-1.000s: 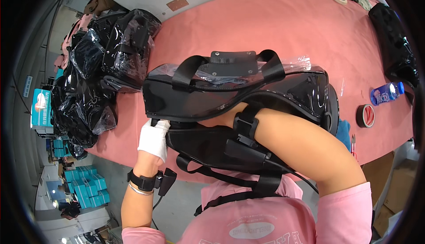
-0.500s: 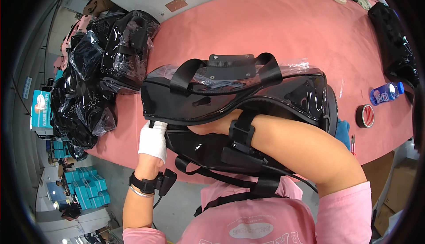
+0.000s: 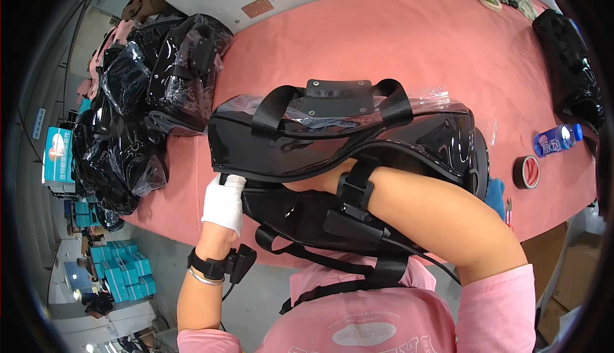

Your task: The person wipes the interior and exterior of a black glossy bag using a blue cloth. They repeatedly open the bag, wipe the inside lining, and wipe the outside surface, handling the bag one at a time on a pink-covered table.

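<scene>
A glossy black bag (image 3: 281, 145) lies on the table in front of me. Its zipped opening faces me, and a wide webbing handle with a dark grip patch (image 3: 339, 99) stands on top. My left hand (image 3: 222, 200), in a white glove, closes round the bag's edge at the left end of the opening; its fingertips are partly hidden. My right hand (image 3: 311, 181) reaches leftward into the opening under the upper flap. Only its wrist end shows, so I cannot see its fingers or anything they hold. A black strap (image 3: 307, 256) hangs from the bag's near side.
Several black bags in clear plastic (image 3: 128, 116) are heaped at the left. Toward the right are a blue-capped bottle (image 3: 555, 140), a roll of red tape (image 3: 526, 172), a blue cloth (image 3: 495, 197) and another black bag (image 3: 566, 65). The pink-covered table (image 3: 396, 39) curves toward me.
The bag and both hands appear slightly farther right in the picture, partly because the view has shifted. The left hand keeps its grip; the right hand stays inside the bag.
</scene>
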Action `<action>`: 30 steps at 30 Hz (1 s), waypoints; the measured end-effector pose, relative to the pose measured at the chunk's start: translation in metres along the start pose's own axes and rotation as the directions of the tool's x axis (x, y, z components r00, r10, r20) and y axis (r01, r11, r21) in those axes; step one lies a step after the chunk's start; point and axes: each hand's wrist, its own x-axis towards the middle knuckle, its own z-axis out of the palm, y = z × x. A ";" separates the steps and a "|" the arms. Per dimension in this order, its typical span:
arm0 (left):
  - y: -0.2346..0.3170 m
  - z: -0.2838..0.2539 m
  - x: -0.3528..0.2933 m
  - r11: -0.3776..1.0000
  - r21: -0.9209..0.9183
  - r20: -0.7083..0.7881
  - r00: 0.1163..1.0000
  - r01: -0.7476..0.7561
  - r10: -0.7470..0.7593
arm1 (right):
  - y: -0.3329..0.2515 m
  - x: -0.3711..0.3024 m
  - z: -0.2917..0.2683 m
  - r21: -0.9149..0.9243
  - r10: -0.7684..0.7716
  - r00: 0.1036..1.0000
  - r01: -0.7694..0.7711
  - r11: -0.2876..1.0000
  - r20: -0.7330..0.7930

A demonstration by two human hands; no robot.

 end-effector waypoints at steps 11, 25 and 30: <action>-0.010 -0.004 0.003 0.980 0.151 0.024 0.992 -0.126 0.124 | 0.004 -0.005 0.003 -0.043 -0.060 0.998 0.062 0.997 0.028; 0.003 0.010 -0.003 0.993 0.111 -0.089 0.994 -0.047 0.057 | -0.055 0.013 -0.051 0.217 0.411 0.886 -0.454 0.864 0.214; 0.006 0.016 -0.001 0.997 0.065 -0.063 0.997 -0.046 0.050 | -0.042 0.012 -0.039 0.044 0.252 0.955 -0.262 0.964 0.159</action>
